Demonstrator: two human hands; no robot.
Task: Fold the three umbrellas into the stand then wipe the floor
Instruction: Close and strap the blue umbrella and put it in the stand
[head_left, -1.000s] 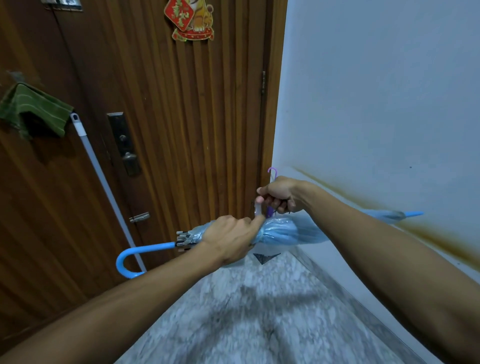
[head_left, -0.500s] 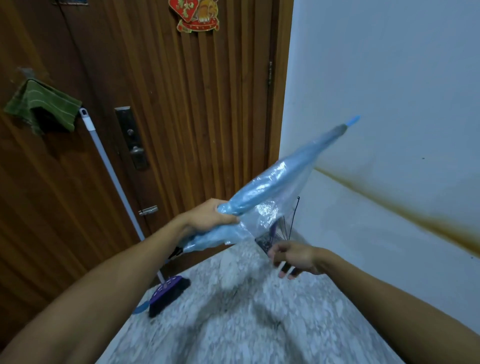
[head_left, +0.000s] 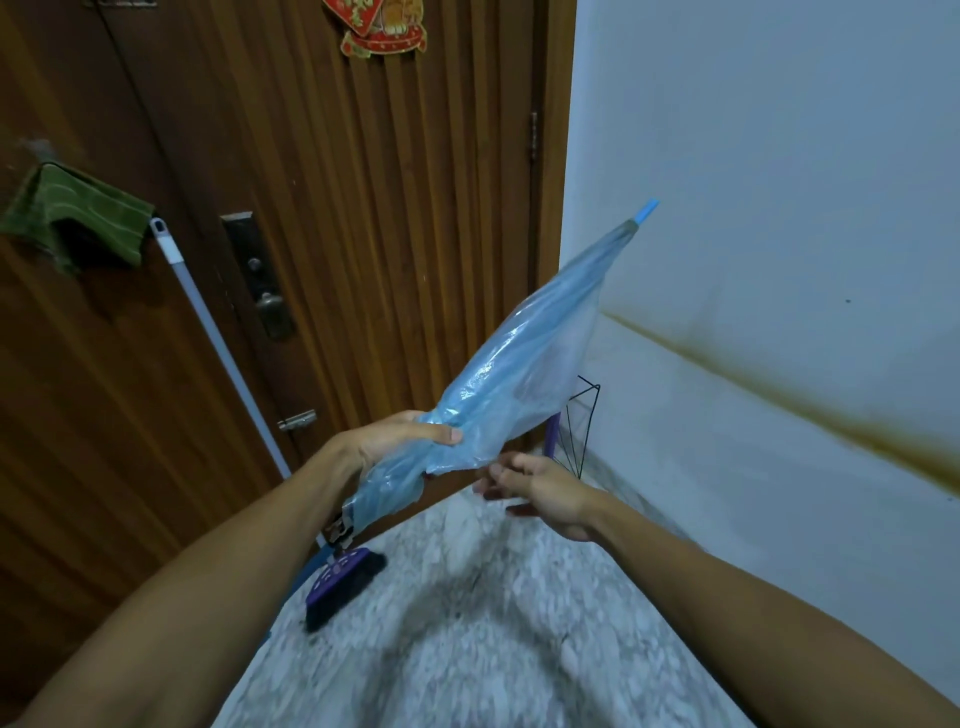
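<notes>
The left hand (head_left: 400, 441) grips the furled blue umbrella (head_left: 519, 364), the right hand (head_left: 540, 488) hovers loose-fingered and empty, so racking in the wire stand (head_left: 584, 415) and floor-wiping remain.

No text, label, brand or number can be read anywhere. A red and gold ornament (head_left: 383, 27) hangs on the wooden door (head_left: 363, 208), high above the left hand (head_left: 400, 439), and is cut off at the top edge; any characters on it are too blurred to make out.
</notes>
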